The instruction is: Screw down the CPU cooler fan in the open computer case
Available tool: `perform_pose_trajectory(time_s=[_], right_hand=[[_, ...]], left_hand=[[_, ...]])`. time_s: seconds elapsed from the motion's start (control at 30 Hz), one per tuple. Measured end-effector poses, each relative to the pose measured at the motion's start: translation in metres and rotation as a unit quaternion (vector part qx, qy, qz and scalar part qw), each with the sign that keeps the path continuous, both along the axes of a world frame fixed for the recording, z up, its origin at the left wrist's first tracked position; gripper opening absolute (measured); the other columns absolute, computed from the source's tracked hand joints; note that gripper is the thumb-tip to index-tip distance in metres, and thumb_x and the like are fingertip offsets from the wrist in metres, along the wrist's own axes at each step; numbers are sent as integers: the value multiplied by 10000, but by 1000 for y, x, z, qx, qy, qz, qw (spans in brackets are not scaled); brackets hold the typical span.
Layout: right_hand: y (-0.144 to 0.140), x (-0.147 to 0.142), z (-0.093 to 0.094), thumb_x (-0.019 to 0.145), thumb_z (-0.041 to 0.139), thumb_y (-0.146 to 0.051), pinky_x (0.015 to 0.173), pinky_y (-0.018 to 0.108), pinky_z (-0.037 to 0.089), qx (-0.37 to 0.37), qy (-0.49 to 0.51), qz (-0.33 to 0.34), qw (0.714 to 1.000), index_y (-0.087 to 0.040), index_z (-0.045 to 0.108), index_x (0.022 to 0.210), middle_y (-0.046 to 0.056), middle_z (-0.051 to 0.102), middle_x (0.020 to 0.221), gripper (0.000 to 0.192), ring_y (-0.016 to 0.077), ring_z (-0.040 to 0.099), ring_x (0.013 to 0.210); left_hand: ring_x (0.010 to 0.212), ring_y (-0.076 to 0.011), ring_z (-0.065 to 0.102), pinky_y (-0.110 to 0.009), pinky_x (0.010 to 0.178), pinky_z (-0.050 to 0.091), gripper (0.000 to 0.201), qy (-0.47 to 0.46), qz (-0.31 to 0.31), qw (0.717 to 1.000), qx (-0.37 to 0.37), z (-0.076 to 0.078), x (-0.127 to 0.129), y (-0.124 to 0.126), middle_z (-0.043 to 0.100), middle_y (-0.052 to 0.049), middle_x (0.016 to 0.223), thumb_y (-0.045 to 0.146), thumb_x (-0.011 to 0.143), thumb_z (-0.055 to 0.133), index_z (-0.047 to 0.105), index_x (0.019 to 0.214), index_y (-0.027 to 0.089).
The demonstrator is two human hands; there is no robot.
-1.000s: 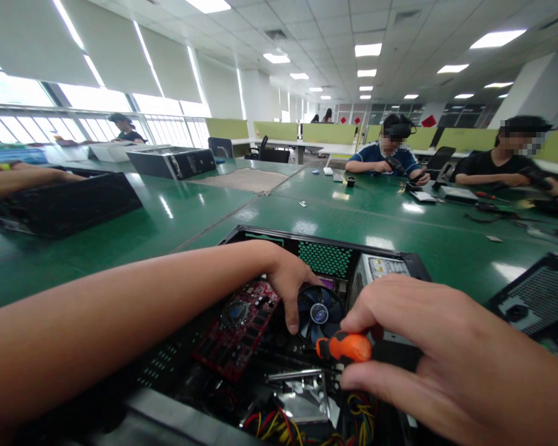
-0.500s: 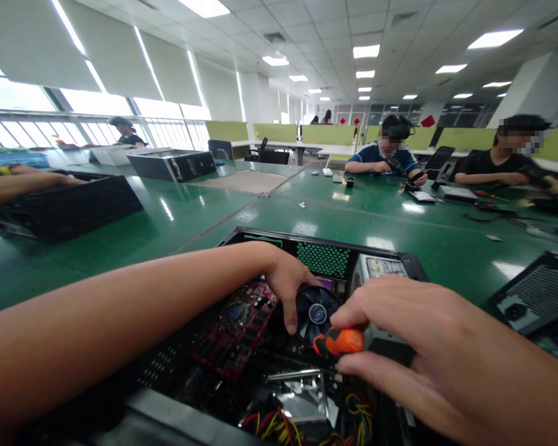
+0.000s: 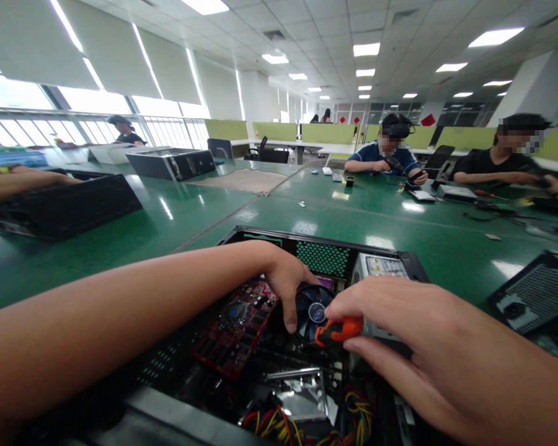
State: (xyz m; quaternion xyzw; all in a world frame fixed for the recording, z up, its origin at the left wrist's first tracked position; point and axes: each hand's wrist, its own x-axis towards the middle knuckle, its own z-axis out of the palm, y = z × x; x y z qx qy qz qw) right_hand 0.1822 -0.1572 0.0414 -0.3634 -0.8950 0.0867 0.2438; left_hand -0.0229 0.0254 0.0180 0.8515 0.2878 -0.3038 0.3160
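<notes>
Screwdriver (image 3: 337, 331), orange-handled, is being gripped in the right hand (image 3: 428, 347), pinched between thumb and fingers, with its tip hidden down inside the open case (image 3: 400, 259). The handle is being held just beside the fan (image 3: 312, 305), at its right edge. The left hand (image 3: 286, 282) is being laid on the fan's left rim, its fingers (image 3: 289, 322) curled down over the edge and touching it; nothing is being clamped in that hand. The two hands are being kept close together over the fan, though not touching.

A red card (image 3: 239, 328) is being seen left of the fan, under the left wrist. A bundle of yellow, red and black wires (image 3: 279, 424) is lying at the near bottom of the case, and a grey power supply (image 3: 384, 267) is sitting in the far right corner. The case is resting on a green table (image 3: 335, 217). Other cases are being seen further along the table (image 3: 172, 162), and other people (image 3: 385, 155) are sitting at work on its far side.
</notes>
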Motion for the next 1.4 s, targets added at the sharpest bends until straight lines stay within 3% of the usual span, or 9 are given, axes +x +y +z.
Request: perform_pose_trajectory(time_s=[0.1, 0.37, 0.73, 0.93, 1.1, 1.4], right_hand=[[-1, 1, 3, 1061, 486, -108, 940, 267, 646, 8, 15, 24, 1000, -305, 732, 1227, -25, 856, 1250, 356, 166, 816, 1138], [7, 13, -8, 1131, 475, -259, 768, 221, 665, 164, -17, -91, 982, -371, 543, 1393, -26, 838, 1243, 293, 174, 834, 1011], [13, 13, -7, 1109, 502, -206, 789, 217, 644, 126, -35, -80, 988, -342, 605, 1340, -48, 833, 1147, 288, 122, 821, 999], [12, 12, -4, 1097, 506, -193, 794, 264, 658, 98, -33, -74, 992, -276, 676, 1324, 10, 832, 1106, 295, 160, 820, 945], [12, 13, -7, 1095, 505, -212, 727, 277, 671, 120, -12, -83, 989, -328, 656, 1323, -6, 857, 1194, 297, 196, 839, 1005], [8, 15, -2, 1080, 524, -179, 794, 228, 643, 91, -34, -69, 993, -277, 722, 1261, -23, 847, 1062, 286, 123, 818, 907]], left_hand=[[1382, -350, 675, -359, 1175, 521, 954, 6, -8, 1000, -8, -1, 1, 2, 805, 17, 1378, 356, 527, 1006, 729, 1436, 265], [1338, -306, 716, -329, 1169, 522, 987, -4, 26, 998, -51, -10, -17, 8, 780, -20, 1437, 294, 544, 999, 701, 1482, 220], [1311, -323, 729, -372, 1166, 535, 974, -31, 23, 998, -42, -7, -15, 3, 796, -3, 1402, 368, 527, 998, 723, 1455, 263], [1302, -311, 735, -360, 1151, 542, 997, -20, 25, 998, -45, -4, -12, 0, 789, -17, 1417, 345, 530, 996, 702, 1479, 252], [1308, -321, 730, -363, 1136, 557, 1001, -28, 29, 998, -43, -7, -16, 1, 803, -13, 1388, 361, 523, 1000, 708, 1474, 249], [1279, -311, 746, -358, 1148, 547, 1012, -15, 21, 999, -30, -1, -10, -2, 797, -18, 1401, 348, 538, 994, 693, 1499, 248]])
